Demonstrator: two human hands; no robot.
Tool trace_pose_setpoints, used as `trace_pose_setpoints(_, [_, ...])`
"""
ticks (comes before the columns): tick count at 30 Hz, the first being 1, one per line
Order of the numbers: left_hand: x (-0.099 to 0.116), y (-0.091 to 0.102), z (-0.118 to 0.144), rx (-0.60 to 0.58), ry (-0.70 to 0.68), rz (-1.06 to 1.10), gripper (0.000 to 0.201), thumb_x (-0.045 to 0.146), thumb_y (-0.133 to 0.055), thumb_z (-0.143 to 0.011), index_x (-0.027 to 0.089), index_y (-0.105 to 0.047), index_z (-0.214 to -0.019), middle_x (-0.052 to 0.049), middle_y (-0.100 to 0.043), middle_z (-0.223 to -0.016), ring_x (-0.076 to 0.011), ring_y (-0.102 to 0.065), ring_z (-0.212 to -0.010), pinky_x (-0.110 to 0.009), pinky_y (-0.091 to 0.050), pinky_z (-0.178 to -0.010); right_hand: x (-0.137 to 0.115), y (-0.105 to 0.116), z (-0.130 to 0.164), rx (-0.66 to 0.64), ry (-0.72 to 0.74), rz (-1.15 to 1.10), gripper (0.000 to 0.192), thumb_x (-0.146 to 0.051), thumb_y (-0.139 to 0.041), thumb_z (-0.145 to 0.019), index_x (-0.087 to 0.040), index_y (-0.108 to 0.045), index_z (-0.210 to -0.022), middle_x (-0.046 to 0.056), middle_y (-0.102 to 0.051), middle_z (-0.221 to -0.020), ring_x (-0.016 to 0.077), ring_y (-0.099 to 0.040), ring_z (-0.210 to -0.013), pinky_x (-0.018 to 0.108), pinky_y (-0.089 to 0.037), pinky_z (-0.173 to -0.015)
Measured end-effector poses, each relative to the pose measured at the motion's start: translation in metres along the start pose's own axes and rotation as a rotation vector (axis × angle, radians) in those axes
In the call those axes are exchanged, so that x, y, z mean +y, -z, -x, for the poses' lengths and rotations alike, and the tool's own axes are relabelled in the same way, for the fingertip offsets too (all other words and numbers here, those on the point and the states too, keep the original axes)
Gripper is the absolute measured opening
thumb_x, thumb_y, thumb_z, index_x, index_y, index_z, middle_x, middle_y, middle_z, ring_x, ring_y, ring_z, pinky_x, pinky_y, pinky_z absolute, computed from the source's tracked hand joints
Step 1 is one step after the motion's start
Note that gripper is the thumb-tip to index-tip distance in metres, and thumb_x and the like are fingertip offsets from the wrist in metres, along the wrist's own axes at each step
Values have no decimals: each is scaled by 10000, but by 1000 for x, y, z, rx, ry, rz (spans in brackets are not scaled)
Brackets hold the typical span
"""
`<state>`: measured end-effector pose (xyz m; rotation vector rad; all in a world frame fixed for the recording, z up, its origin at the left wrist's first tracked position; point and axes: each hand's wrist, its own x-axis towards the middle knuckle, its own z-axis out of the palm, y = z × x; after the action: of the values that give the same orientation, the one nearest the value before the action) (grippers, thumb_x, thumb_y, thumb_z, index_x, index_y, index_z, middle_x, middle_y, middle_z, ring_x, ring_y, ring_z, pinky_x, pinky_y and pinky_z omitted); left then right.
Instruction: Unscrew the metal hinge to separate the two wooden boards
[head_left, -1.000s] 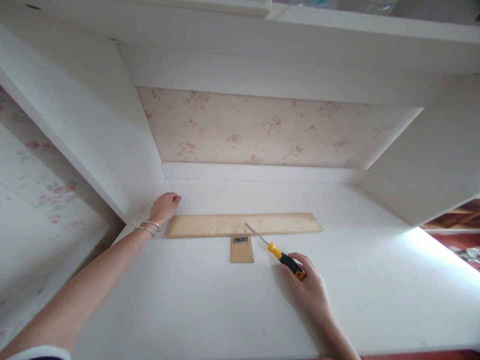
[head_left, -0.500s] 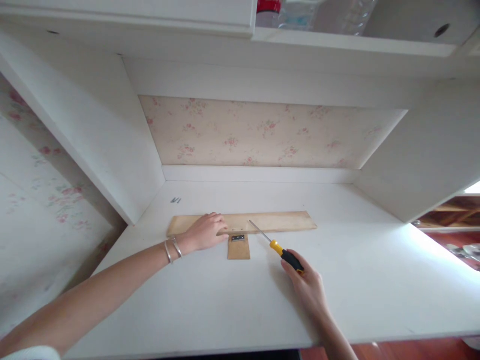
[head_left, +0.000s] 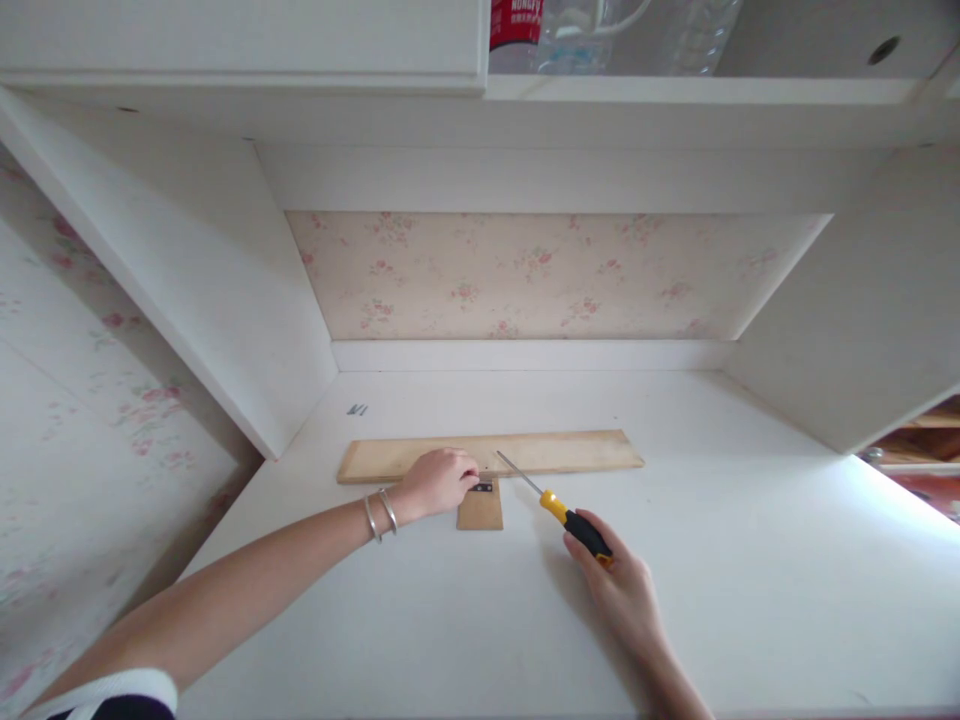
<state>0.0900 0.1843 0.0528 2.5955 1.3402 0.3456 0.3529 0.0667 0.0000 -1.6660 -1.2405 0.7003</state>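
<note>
A long, pale wooden board (head_left: 566,449) lies across the white desk. At its front edge sits a small brown wooden piece (head_left: 480,514), with a dark metal hinge (head_left: 484,486) where the two meet. My left hand (head_left: 439,480), two silver bangles at its wrist, is closed over the front edge of the board beside the hinge. Its fingertips are pinched together and cover part of the hinge; what they hold is too small to tell. In my right hand (head_left: 616,572) is a yellow and black screwdriver (head_left: 576,525), its tip pointing toward the board above the hinge.
Several small dark screws (head_left: 357,410) lie at the back left of the desk (head_left: 420,620). White side panels (head_left: 217,270) stand at both ends. Overhead, a shelf (head_left: 675,90) holds clear plastic bottles (head_left: 577,40). Flowered wallpaper (head_left: 525,275) covers the back.
My left hand has slid right along the board to the hinge, and its fingers have drawn into a pinch. The screwdriver stays nearly in place. The camera view has shifted slightly.
</note>
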Motion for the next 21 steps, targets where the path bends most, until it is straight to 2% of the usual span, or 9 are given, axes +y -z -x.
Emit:
trace_pose_setpoints(3, [-30, 16, -13, 47, 151, 142, 236, 369, -490, -853, 245, -690, -870, -5, -698, -856, -154, -619, -780, -240, -432, -675, 2, -1, -2, -16, 19, 12, 496, -533, -621, -709, -204, -667, -1077, 52, -703, -860, 204, -638, -746, 257, -499, -604])
trace_pose_setpoints(6, [-78, 32, -24, 74, 340, 200, 286, 410, -503, -826, 202, -693, -879, -28, -709, -866, -165, -626, -786, -236, -438, -665, 7, -2, -3, -52, 22, 38, 490, -530, -602, -740, -204, -640, -1105, 62, -699, -944, 207, -642, -815, 265, -509, -684])
trace_pose_setpoints(9, [-130, 43, -28, 17, 507, 121, 280, 381, -529, -799, 174, -693, -890, -40, -713, -843, -170, -617, -753, -237, -430, -629, 10, -2, -5, -64, 27, 67, 489, -530, -592, -753, -209, -628, -1120, 66, -693, -982, 205, -643, -834, 268, -509, -719])
trace_pose_setpoints(11, [-159, 49, -27, -10, 522, 84, 274, 356, -538, -789, 145, -697, -861, -57, -711, -837, -179, -608, -750, -245, -421, -637, 11, -2, -6, -55, 35, 76, 488, -531, -590, -752, -210, -632, -1116, 67, -694, -986, 208, -645, -849, 273, -508, -745])
trace_pose_setpoints(14, [-188, 56, -25, -74, 464, 47, 273, 351, -571, -766, 142, -706, -880, -43, -710, -865, -171, -597, -787, -239, -404, -690, 11, -3, -7, -44, 42, 77, 483, -528, -592, -745, -207, -643, -1102, 69, -698, -978, 213, -646, -862, 278, -509, -761])
trace_pose_setpoints(18, [-211, 56, -28, -147, 403, 2, 186, 324, -612, -724, 172, -717, -748, -28, -705, -778, -172, -590, -749, -244, -396, -699, 11, -3, -7, -61, 25, 61, 487, -519, -589, -753, -203, -630, -1121, 70, -695, -991, 209, -644, -862, 272, -513, -752])
trace_pose_setpoints(21, [-220, 50, -31, -125, 398, -40, 168, 319, -596, -736, 203, -717, -736, -45, -702, -809, -194, -600, -781, -267, -409, -732, 10, -3, -8, -77, -6, 76, 503, -532, -585, -754, -201, -623, -1131, 72, -695, -986, 212, -642, -852, 280, -515, -749])
